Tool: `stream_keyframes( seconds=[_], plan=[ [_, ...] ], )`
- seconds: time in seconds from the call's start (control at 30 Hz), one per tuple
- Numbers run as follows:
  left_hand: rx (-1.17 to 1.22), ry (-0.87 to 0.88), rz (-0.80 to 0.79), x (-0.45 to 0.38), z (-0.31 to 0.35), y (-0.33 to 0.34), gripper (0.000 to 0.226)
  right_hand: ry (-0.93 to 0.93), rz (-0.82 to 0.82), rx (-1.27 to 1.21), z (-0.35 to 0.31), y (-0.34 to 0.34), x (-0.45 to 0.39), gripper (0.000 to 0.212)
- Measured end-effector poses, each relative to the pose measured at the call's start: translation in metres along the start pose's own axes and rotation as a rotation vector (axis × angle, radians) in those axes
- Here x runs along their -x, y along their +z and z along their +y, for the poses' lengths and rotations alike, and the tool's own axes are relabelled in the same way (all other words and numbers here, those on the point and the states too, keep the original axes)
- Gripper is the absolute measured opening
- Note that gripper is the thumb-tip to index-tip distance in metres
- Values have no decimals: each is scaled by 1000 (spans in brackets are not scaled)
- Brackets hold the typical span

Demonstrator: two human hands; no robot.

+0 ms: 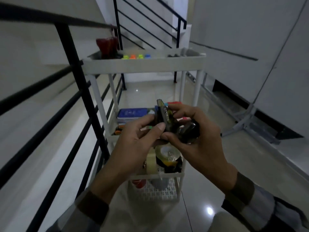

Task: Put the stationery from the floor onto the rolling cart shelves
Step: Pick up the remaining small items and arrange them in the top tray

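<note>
My left hand (133, 141) and right hand (195, 136) both grip dark stapler-like tool (164, 118), held above cart (143, 64) middle shelf. Step: item already off floor, sorting grip before shelving. Next, probably: pick free spot, lower without knocking tape rolls (164, 156). Glossy tiled floor (234, 164), black railing (70, 67) left, stairs behind, dim light.
</note>
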State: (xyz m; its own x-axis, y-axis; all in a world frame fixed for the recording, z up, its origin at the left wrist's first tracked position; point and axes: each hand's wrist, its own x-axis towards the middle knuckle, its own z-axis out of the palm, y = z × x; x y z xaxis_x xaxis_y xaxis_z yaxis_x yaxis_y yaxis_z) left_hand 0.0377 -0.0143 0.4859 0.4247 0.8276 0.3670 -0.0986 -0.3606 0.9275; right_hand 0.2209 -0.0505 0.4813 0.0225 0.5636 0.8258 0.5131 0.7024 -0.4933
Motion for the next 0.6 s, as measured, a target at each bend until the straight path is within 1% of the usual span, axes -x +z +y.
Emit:
stream_keyframes(
  seconds=[0.17, 0.23, 0.3, 0.37, 0.47, 0.53, 0.6],
  plan=[
    [-135, 174, -24, -16, 56, -10, 32, -56, 23, 34, -31, -13, -42, 45],
    [-208, 251, 22, -28, 79, -14, 30, -46, 41, 40, -42, -20, -65, 43],
    [-300, 291, 99, -45, 100, -19, 27, -28, 52, 46, -48, -26, -90, 44],
    [-376, 293, 166, -65, 118, -23, 22, -4, 64, 43, -51, -33, -116, 46],
    [-520, 297, 267, -106, 144, -31, 16, 23, 124, -23, -48, -47, -152, 44],
    [-571, 229, 271, -139, 158, -35, 15, 67, 177, -92, -41, -58, -172, 42],
    [-652, 128, 243, -173, 166, -38, 15, 114, 220, -128, -32, -69, -188, 39]
  ],
)
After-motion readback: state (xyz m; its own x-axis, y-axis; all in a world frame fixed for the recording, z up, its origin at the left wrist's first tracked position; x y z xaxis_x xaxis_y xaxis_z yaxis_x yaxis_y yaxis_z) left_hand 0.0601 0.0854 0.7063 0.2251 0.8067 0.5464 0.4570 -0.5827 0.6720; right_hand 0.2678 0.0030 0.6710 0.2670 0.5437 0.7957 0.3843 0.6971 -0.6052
